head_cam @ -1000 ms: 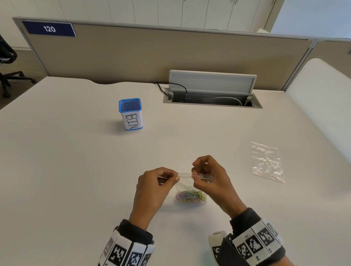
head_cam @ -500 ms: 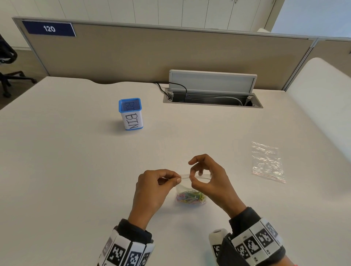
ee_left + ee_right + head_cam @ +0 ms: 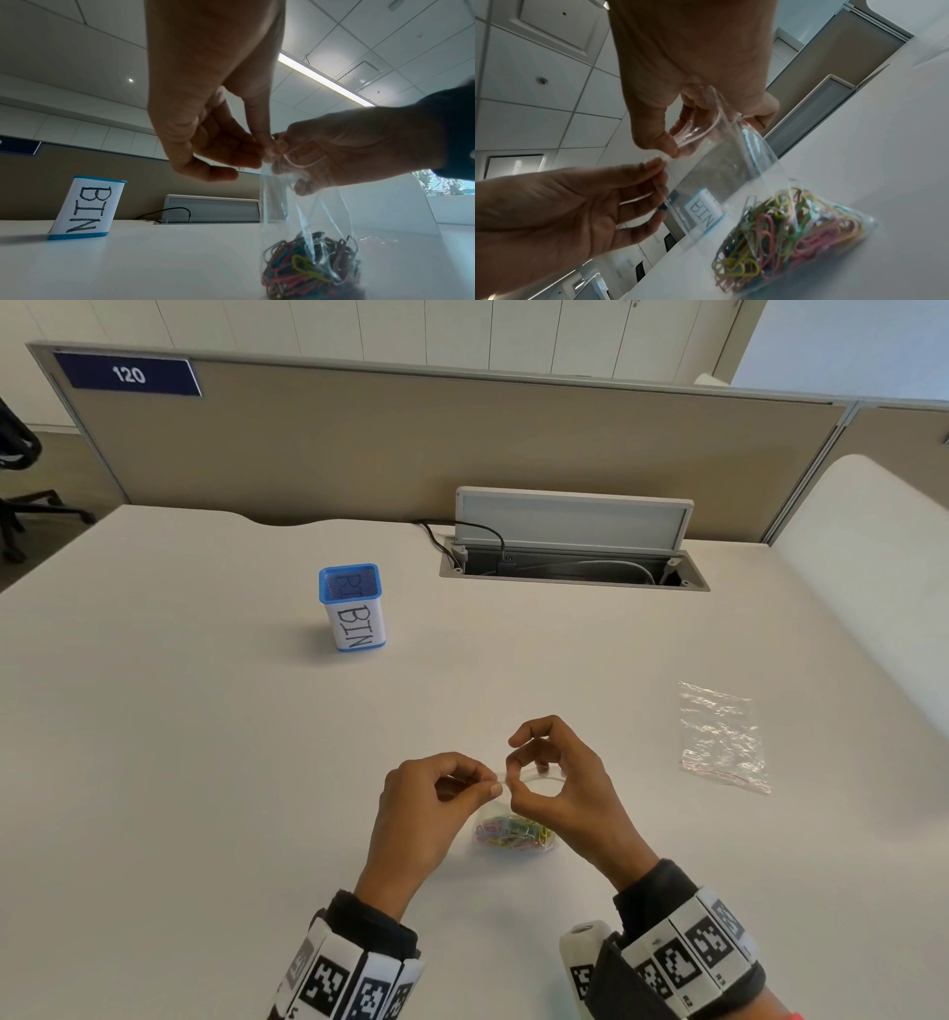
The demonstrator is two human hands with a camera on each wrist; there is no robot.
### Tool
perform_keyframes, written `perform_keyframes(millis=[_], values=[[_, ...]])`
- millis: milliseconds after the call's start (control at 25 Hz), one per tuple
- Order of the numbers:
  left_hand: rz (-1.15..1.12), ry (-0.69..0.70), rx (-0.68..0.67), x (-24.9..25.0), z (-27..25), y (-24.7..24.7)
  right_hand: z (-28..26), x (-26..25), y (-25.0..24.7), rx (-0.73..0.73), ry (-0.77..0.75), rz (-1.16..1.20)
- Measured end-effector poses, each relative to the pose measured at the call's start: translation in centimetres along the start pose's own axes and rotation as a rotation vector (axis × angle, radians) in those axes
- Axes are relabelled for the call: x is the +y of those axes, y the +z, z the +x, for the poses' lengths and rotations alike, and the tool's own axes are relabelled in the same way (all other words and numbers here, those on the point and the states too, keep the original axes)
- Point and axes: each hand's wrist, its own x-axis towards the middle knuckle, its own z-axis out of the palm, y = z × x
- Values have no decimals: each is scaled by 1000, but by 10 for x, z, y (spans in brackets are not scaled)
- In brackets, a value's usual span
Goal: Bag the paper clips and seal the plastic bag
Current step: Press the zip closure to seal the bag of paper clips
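Note:
A small clear plastic bag (image 3: pixel 534 783) (image 3: pixel 290 207) (image 3: pixel 721 162) stands on the white table (image 3: pixel 205 762), its bottom resting there with a heap of coloured paper clips (image 3: pixel 513 832) (image 3: pixel 308 266) (image 3: pixel 788 229) inside. My left hand (image 3: pixel 485 785) (image 3: pixel 267 148) pinches the left end of the bag's top strip between thumb and forefinger. My right hand (image 3: pixel 513 775) (image 3: pixel 677 151) pinches the same strip just beside it, its other fingers curled above the bag's mouth. The two hands nearly touch.
A blue-rimmed white pot marked BIN (image 3: pixel 354 608) (image 3: pixel 87 207) stands at the back left. A second, empty clear bag (image 3: pixel 721 737) lies flat to the right. An open cable hatch (image 3: pixel 570 557) sits at the table's far edge, before a beige partition.
My right hand has slid leftward along the bag's top strip, from its right end to just beside my left hand. The left hand and the bag have stayed put.

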Motion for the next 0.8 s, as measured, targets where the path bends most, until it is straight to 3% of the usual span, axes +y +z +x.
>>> perform_keyframes(millis=[800], values=[[32,-4,50,-3,1,-4,2,-4,-3,-37,15,3]])
